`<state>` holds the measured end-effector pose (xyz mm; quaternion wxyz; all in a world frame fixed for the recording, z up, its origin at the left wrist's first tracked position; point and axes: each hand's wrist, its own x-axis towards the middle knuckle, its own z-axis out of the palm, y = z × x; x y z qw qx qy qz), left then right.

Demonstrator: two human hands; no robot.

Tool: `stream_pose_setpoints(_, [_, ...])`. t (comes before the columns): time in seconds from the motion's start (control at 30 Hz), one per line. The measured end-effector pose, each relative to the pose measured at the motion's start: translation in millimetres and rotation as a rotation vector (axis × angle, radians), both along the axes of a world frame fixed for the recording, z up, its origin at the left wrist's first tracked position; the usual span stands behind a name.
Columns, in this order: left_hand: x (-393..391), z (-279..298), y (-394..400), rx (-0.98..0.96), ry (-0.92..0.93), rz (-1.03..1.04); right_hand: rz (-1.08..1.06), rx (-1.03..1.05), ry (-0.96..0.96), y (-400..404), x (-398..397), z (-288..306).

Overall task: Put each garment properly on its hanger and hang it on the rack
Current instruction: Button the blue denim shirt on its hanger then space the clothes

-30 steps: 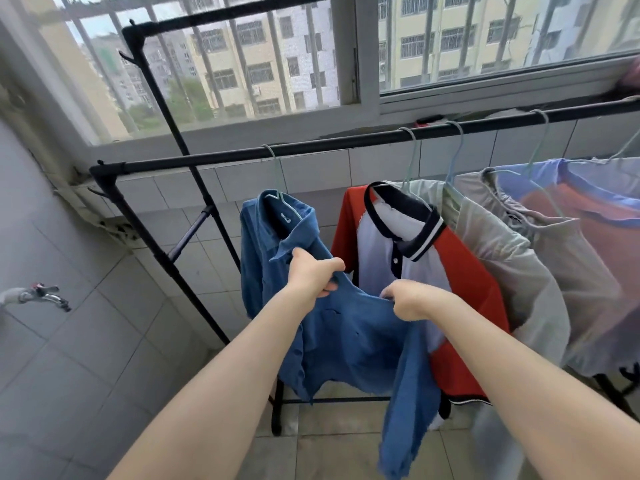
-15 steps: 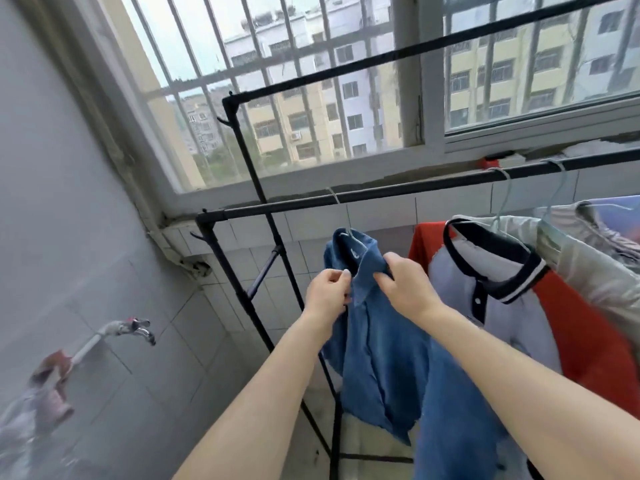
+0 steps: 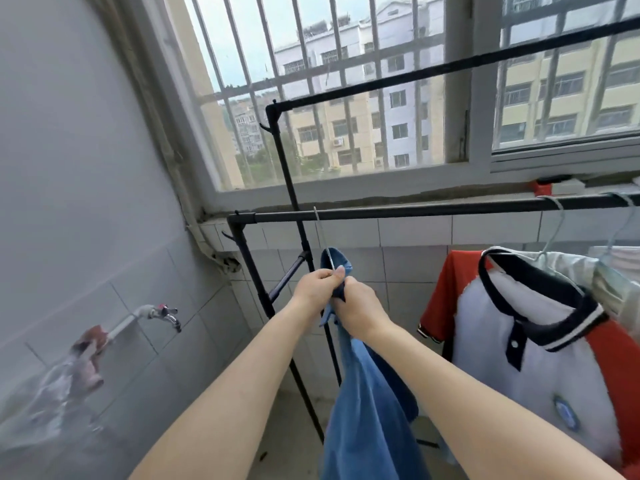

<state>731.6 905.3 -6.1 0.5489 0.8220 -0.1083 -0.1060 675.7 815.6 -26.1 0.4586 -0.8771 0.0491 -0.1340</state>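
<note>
A blue denim shirt (image 3: 363, 403) hangs on a thin hanger whose hook (image 3: 320, 233) sits over the lower black rack bar (image 3: 415, 211), near its left end. My left hand (image 3: 317, 285) pinches the shirt's collar and the hanger wire. Pressed close against it, my right hand (image 3: 360, 311) grips the collar from the right. To the right hangs a red, white and navy polo shirt (image 3: 526, 348) on its own hanger. More pale garments (image 3: 620, 282) crowd the far right edge.
A higher rack bar (image 3: 450, 69) runs in front of the barred window. A tap (image 3: 162, 313) juts from the tiled left wall, with a blurred cloth (image 3: 83, 355) below it. The rack's left legs (image 3: 277, 323) stand close to that wall.
Both hands rose from the shirt's front to its collar and came together. The view swung up and left, and the shirt now hangs edge-on.
</note>
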Motion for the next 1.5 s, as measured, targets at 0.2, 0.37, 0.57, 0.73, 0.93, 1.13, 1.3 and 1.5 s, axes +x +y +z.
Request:
stream_pose_setpoints(0.2, [8.3,4.9,8.9,0.138,-0.125,0.116,0.187,0.087,0.232,6.7,6.9,14.2])
stream_pose_setpoints(0.37, [14.6,7.7,19.4,0.281,-0.166,0.175,0.246,0.052,0.301,3.3,21.3,17.9])
stream_pose_setpoints(0.57, [15.7,8.4,22.9,0.39,-0.257,0.19,0.247,-0.039,0.322,-1.4,29.2,23.6])
stream_pose_setpoints(0.73, [16.1,12.9,23.8,0.453,-0.312,0.191,0.249,-0.061,0.314,-2.4,31.1,24.6])
stream_pose_setpoints(0.93, [18.3,13.2,24.9,0.502,-0.342,0.17,0.236,-0.089,0.302,-2.9,31.7,26.3])
stream_pose_setpoints(1.13, [17.8,10.1,20.9,0.547,-0.326,0.187,0.214,-0.11,0.259,-13.5,26.0,26.1])
stream_pose_setpoints(1.3, [8.4,14.0,5.5,0.575,-0.561,0.335,0.068,-0.173,0.044,-46.6,6.2,32.3])
stream_pose_setpoints(1.5, [-15.4,12.3,-43.8,0.402,-0.671,0.266,-0.367,-0.444,-0.184,-117.4,-47.3,49.5])
